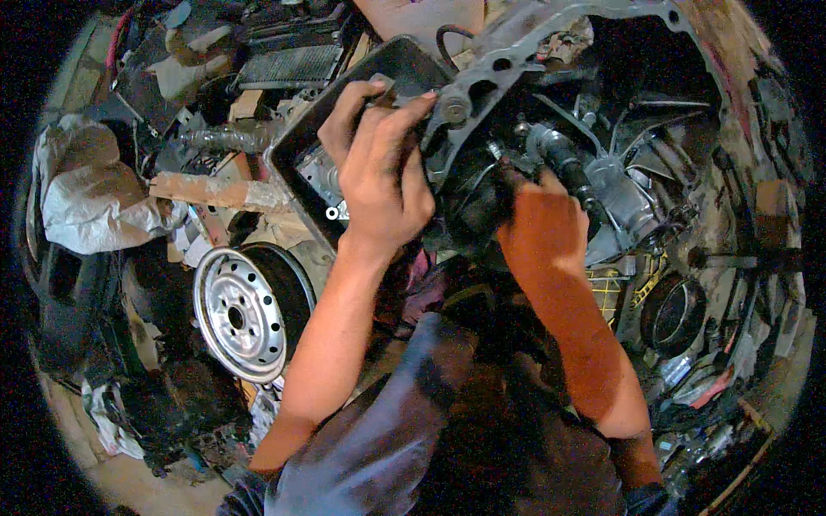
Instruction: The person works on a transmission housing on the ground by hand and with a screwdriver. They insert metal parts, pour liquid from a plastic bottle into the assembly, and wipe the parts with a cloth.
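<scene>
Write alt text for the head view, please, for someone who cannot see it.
A person's right hand reaches into a ribbed metal housing, apparently a transmission's; the left hand is raised by its edge, over a dark rectangular tray. A silver steel wheel shows at left.

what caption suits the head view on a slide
Right hand at an open metal housing, left hand beside its rim, a silver wheel at lower left

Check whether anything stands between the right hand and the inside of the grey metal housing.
Nothing visible does: the right hand reaches into the grey metal housing. A cylindrical part lies close to its fingers, but deep shadow hides whether they touch it.
</scene>
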Action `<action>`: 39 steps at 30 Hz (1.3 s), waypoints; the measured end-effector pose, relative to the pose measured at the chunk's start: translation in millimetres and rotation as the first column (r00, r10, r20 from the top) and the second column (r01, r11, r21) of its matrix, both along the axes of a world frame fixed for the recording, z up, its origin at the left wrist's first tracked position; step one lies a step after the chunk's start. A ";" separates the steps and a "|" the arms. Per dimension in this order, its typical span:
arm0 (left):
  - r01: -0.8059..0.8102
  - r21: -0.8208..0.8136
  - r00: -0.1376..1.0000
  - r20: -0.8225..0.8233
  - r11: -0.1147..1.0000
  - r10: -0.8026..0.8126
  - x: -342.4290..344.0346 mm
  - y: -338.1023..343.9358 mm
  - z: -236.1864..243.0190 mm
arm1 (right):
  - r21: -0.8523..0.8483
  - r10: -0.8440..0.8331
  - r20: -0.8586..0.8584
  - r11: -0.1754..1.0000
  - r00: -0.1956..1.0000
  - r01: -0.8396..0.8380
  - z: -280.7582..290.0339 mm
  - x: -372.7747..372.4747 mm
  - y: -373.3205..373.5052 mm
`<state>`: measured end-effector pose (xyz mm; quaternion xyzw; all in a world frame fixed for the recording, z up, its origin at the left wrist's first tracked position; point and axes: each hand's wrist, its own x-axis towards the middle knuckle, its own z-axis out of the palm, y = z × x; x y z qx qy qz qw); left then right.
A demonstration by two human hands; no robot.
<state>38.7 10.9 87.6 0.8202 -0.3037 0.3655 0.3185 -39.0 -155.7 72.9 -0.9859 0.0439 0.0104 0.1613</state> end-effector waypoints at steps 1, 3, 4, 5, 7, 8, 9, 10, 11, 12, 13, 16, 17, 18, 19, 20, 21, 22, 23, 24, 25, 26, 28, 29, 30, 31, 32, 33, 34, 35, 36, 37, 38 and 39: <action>0.013 0.006 1.000 0.013 1.000 -0.013 1.0 0.3 1.9 | -0.043 0.000 -0.023 0.999 1.000 -0.001 2.6 6.5 1.3; 0.022 -0.004 0.998 0.057 1.000 -0.022 4.2 3.3 0.6 | -0.046 0.072 0.111 0.997 0.991 -0.067 -3.5 22.4 -4.2; 0.012 0.019 0.999 0.049 1.000 -0.013 4.0 6.0 -1.3 | -0.052 0.111 0.176 0.993 0.978 -0.103 -5.0 26.1 -5.6; 0.005 0.042 0.999 0.041 0.999 -0.007 6.0 9.6 -4.2 | -0.076 0.127 0.111 0.990 0.986 -0.119 3.4 26.3 -3.4; -0.024 0.081 1.000 0.018 0.996 0.023 5.2 11.9 -3.5 | -0.145 0.117 0.102 0.984 0.988 -0.101 15.8 20.7 -2.1; 0.000 0.070 0.999 0.032 0.998 -0.002 5.2 11.3 -3.0 | -0.180 0.111 0.094 0.979 0.989 -0.093 20.4 18.6 -3.8; 0.025 0.059 0.999 0.046 0.998 -0.027 7.1 11.5 -3.1 | -0.188 0.092 0.054 0.979 0.994 -0.081 23.6 20.9 -4.9; 0.049 0.049 0.997 0.062 0.998 -0.052 8.4 13.1 -3.4 | -0.217 0.108 0.043 0.971 0.993 -0.096 21.8 26.1 -3.3; 0.065 0.057 0.997 0.041 0.996 -0.067 8.2 14.5 -3.6 | -0.245 0.119 0.033 0.964 0.992 -0.107 15.7 32.4 -2.4; 0.063 0.077 0.998 0.022 0.995 -0.064 7.0 16.0 -3.6 | -0.272 0.129 0.024 0.955 0.991 -0.118 12.1 36.8 -1.6; 0.062 0.096 0.998 0.003 0.993 -0.063 5.2 17.1 -3.6 | -0.304 0.118 -0.065 0.943 0.991 -0.133 12.7 38.4 -0.5; 0.054 0.140 0.999 -0.013 0.989 -0.052 5.4 25.3 -7.1 | -0.272 0.096 -0.077 0.956 0.992 -0.114 30.8 19.1 7.1; 0.061 0.146 0.998 -0.006 0.987 -0.061 5.0 24.4 -6.1 | -0.280 0.062 -0.073 0.957 0.995 -0.080 30.8 14.5 9.6; 0.067 0.140 0.998 -0.011 0.988 -0.066 5.0 24.0 -5.3 | -0.279 0.074 -0.038 0.957 0.997 -0.081 29.6 16.5 9.5; 0.073 0.134 0.997 -0.016 0.988 -0.071 5.4 24.0 -4.6 | -0.278 0.086 -0.003 0.957 0.996 -0.083 27.3 22.1 8.6; 0.082 0.136 0.997 -0.021 0.987 -0.080 5.7 24.1 -3.3 | -0.269 0.095 0.034 0.959 0.995 -0.082 22.9 28.1 7.9; 0.082 0.122 0.997 -0.022 0.989 -0.080 4.9 22.8 -2.5 | -0.279 0.118 0.058 0.955 0.991 -0.097 16.4 34.7 5.8; 0.083 0.107 0.996 -0.023 0.991 -0.081 3.7 20.9 -2.0 | -0.296 0.099 0.022 0.951 0.995 -0.088 19.0 29.0 4.7; 0.068 0.106 0.998 -0.024 0.992 -0.066 3.2 25.1 -3.6 | -0.301 0.094 -0.012 0.949 0.996 -0.093 22.4 23.0 13.2; 0.069 0.126 0.997 -0.041 0.990 -0.064 2.9 26.1 -3.2 | -0.314 0.076 -0.048 0.945 0.996 -0.087 27.2 16.8 18.1; 0.070 0.146 0.996 -0.059 0.987 -0.062 2.4 27.4 -1.6 | -0.344 0.031 -0.119 0.936 0.992 -0.071 29.3 14.2 21.6; 0.074 0.161 0.995 -0.079 0.984 -0.062 0.5 25.4 -0.3 | -0.317 0.035 -0.072 0.947 0.997 -0.056 27.1 16.6 18.8; 0.057 0.131 0.996 -0.082 0.990 -0.046 1.3 21.4 1.5 | -0.261 0.037 0.025 0.965 0.999 -0.029 20.4 24.8 11.9; 0.049 0.125 0.996 -0.082 0.991 -0.038 2.4 21.1 2.7 | -0.238 0.014 -0.024 0.971 1.000 -0.020 20.7 23.2 12.2; 0.037 0.131 0.996 -0.091 0.991 -0.025 1.6 20.3 2.3 | -0.216 -0.008 -0.073 0.976 0.997 -0.008 21.1 19.7 14.1; 0.026 0.137 0.995 -0.100 0.990 -0.012 -0.5 19.3 0.9 | -0.194 -0.029 -0.121 0.981 0.992 0.005 21.7 14.6 15.8; 0.013 0.142 0.995 -0.103 0.990 0.001 -0.7 20.2 0.6 | -0.173 -0.048 -0.165 0.985 0.985 0.019 23.1 10.5 17.9; 0.009 0.118 0.995 -0.098 0.993 0.003 -2.6 20.6 0.8 | -0.142 -0.026 -0.019 0.990 0.999 0.023 22.3 -2.7 14.1; 0.018 0.129 0.997 -0.074 0.991 -0.009 0.6 22.3 1.4 | -0.065 -0.096 -0.146 0.994 0.985 0.087 17.5 -11.3 4.1; 0.036 0.142 0.998 -0.061 0.989 -0.027 1.7 23.4 -0.8 | 0.013 -0.109 -0.063 0.994 0.992 0.110 15.2 -20.7 0.9; 0.052 0.156 0.998 -0.048 0.986 -0.045 2.1 23.7 -2.8 | 0.093 -0.127 0.020 0.988 0.992 0.124 12.7 -26.0 -1.5; 0.039 0.144 0.997 -0.065 0.989 -0.030 1.7 22.7 -2.4 | 0.128 -0.122 0.080 0.986 0.989 0.111 9.3 -25.7 -4.6; 0.031 0.135 0.997 -0.078 0.990 -0.021 1.8 21.6 1.5 | 0.164 -0.124 0.143 0.981 0.982 0.100 6.4 -24.3 -6.9; 0.022 0.126 0.996 -0.092 0.992 -0.010 1.3 21.0 3.3 | 0.200 -0.128 0.205 0.976 0.970 0.087 2.4 -24.4 -8.1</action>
